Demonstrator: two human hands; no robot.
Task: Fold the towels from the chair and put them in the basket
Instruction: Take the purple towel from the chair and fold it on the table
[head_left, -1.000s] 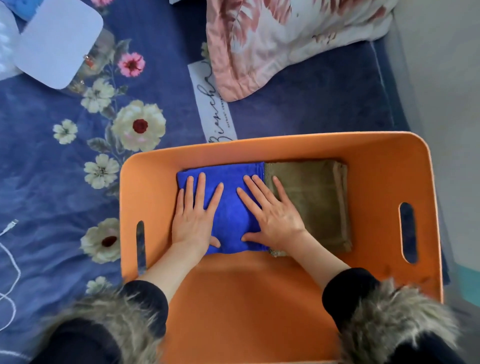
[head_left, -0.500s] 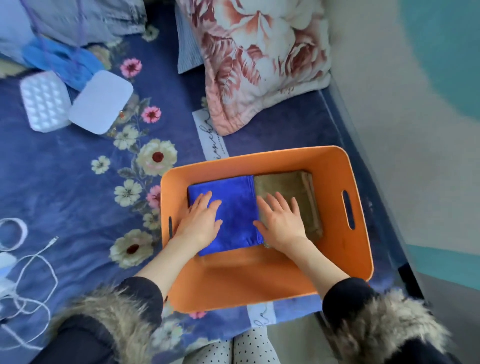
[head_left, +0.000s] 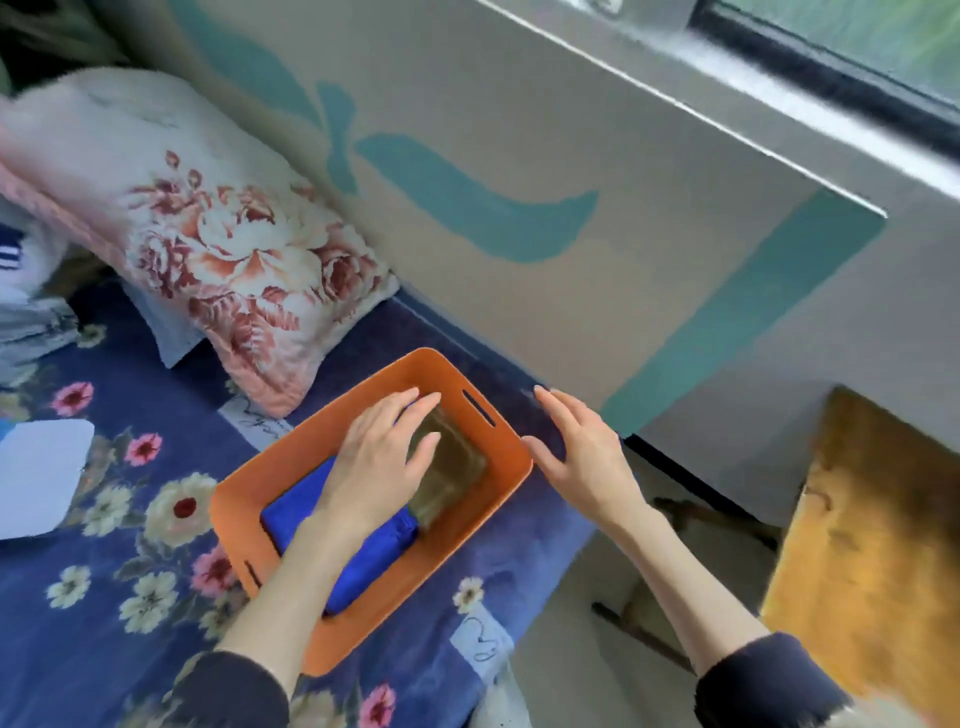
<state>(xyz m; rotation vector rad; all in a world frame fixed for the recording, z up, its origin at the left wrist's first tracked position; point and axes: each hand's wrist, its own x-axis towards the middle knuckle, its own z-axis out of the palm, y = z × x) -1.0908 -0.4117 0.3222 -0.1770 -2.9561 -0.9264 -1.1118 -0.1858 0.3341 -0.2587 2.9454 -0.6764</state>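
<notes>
An orange basket (head_left: 498, 496) sits on the blue flowered bedspread. Inside it lie two folded towels side by side: a blue towel (head_left: 363, 561) nearer me and an olive-brown towel (head_left: 454, 470) toward the far end. My left hand (head_left: 382, 457) hovers over the basket with fingers spread, above where the two towels meet, and holds nothing. My right hand (head_left: 582, 449) is outside the basket, just past its right rim, open and empty. A mustard-yellow towel (head_left: 872, 545) lies on the chair at the right.
A floral pillow (head_left: 208, 249) rests against the wall behind the basket. A white flat object (head_left: 39, 475) lies at the left edge of the bed. The grey and teal wall (head_left: 571, 208) runs along the bed's far side. Dark chair legs (head_left: 644, 634) stand on the floor.
Both hands have lifted off the folded towels. My right hand has moved out of the basket to the right. The view has swung right, showing the wall and the yellow towel.
</notes>
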